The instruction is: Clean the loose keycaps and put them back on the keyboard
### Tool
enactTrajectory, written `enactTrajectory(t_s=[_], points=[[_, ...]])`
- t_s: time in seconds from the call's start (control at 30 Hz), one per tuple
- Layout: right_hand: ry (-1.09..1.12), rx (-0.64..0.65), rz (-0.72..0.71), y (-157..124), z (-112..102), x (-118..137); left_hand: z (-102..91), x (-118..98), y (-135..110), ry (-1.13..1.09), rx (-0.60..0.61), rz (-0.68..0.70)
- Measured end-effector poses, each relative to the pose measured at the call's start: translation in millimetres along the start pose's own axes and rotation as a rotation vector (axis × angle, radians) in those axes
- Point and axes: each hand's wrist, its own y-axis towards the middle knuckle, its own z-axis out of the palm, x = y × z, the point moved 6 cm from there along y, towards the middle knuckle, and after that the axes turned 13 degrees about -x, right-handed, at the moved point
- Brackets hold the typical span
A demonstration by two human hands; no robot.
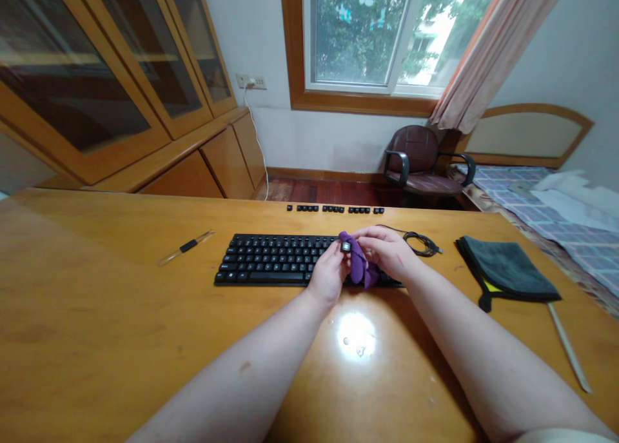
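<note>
My left hand (327,276) is closed on a small black keycap (345,247), held up above the keyboard. A bunched purple cloth (357,267) is in my right hand (384,248), its fingers closed around it and pressed against the keycap. Both hands meet over the right part of a black keyboard (271,257), which lies flat on the wooden desk (120,314); they hide much of its right side. Along the far edge of the desk, several loose black keycaps (333,209) lie in a line, in small groups.
Left of the keyboard lies a thin clear tool with a black grip (188,245). On the right are a coiled cable (422,243), a folded dark grey cloth (512,269) and a flat pale stick (570,349). Beyond the desk stands a chair (416,153).
</note>
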Motion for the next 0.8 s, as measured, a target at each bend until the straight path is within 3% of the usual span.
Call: enactTrajectory(t_s=[0.1, 0.37, 0.63, 0.8], points=[[-0.046, 0.060, -0.036, 1.7, 0.5, -0.1, 1.5, -1.5, -0.8, -0.018, -0.026, -0.010], [-0.237, 0.086, -0.329, 5.6, -3.7, 5.0, 4.4, 0.0, -3.9, 0.018, -0.008, -0.097], [-0.222, -0.003, -0.372, 7.8, -11.7, 8.1, 2.8, 8.4, -6.0, 0.011, 0.017, -0.156], [-0.236, 0.082, -0.399, 4.5, -5.8, 10.3, 7.1, 6.4, -8.2, -0.037, 0.034, -0.138]])
